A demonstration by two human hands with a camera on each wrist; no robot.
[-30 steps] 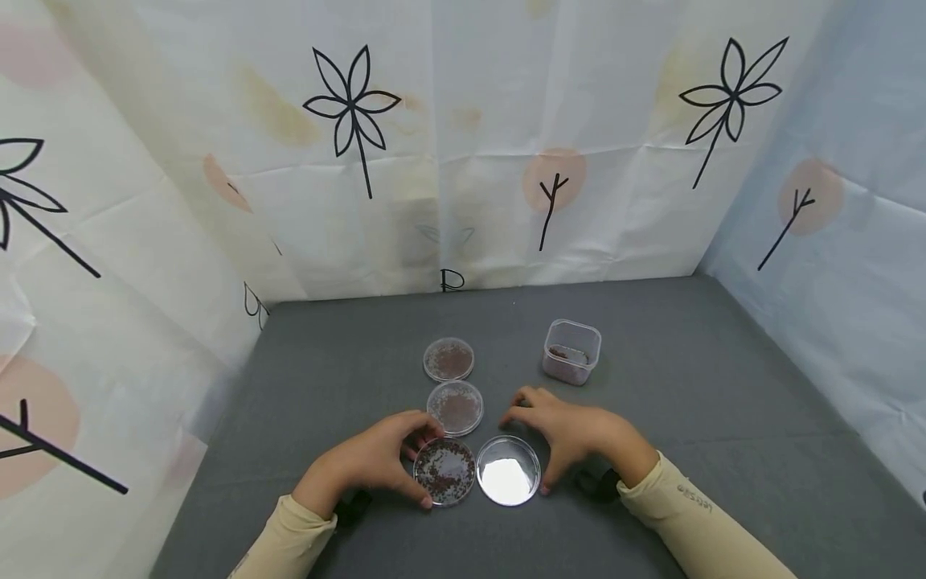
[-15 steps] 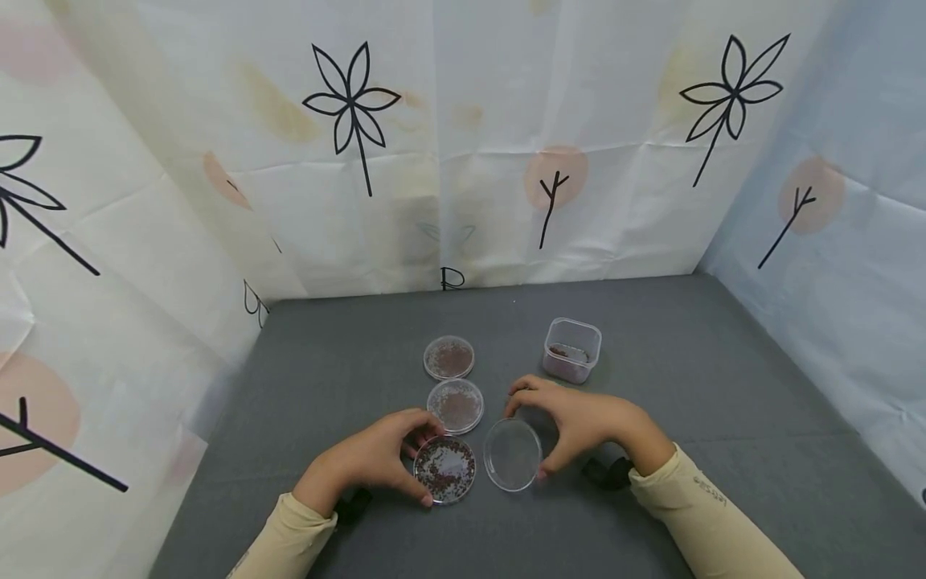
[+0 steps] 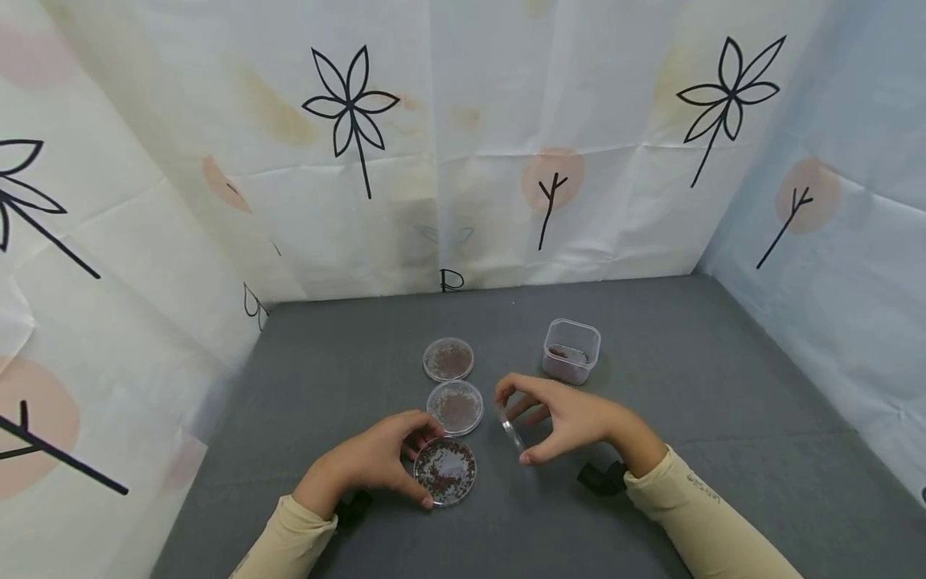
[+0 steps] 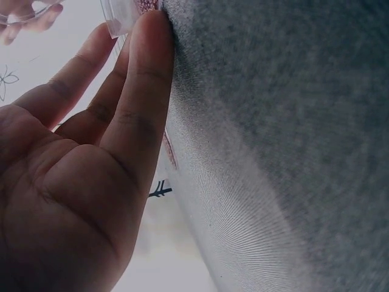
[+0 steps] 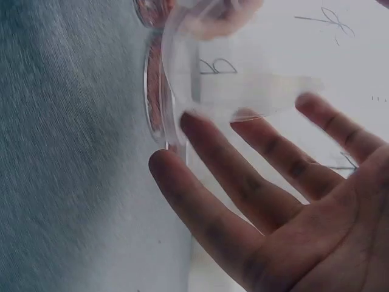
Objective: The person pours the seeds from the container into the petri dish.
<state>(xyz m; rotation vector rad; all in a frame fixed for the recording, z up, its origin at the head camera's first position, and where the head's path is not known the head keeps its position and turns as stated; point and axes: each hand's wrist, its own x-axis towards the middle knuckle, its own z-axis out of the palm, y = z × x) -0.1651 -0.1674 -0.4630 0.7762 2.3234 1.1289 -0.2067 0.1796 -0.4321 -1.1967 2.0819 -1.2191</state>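
On the grey cloth my left hand [image 3: 379, 457] holds the rim of a petri dish [image 3: 444, 471] with dark reddish-brown grains scattered in it, thumb at the near side and fingers at the far side. To its right, my right hand [image 3: 579, 416] grips a clear petri dish lid [image 3: 513, 433] by its edge, lifted and turned nearly upright. The right wrist view shows that transparent lid [image 5: 172, 79] at the fingertips. In the left wrist view, the held dish [image 4: 121, 18] is partly cut off at the top.
Two covered petri dishes with reddish grains, a nearer one [image 3: 455, 408] and a farther one [image 3: 448, 359], stand in a line beyond the held dish. A clear square plastic tub [image 3: 571, 351] with some grains stands behind my right hand. Patterned cloth walls [image 3: 470, 217] surround the grey surface.
My right hand has taken the clear lid from beside the grain dish, lifted it and tilted it from flat to nearly upright. The left hand and its dish have stayed put.
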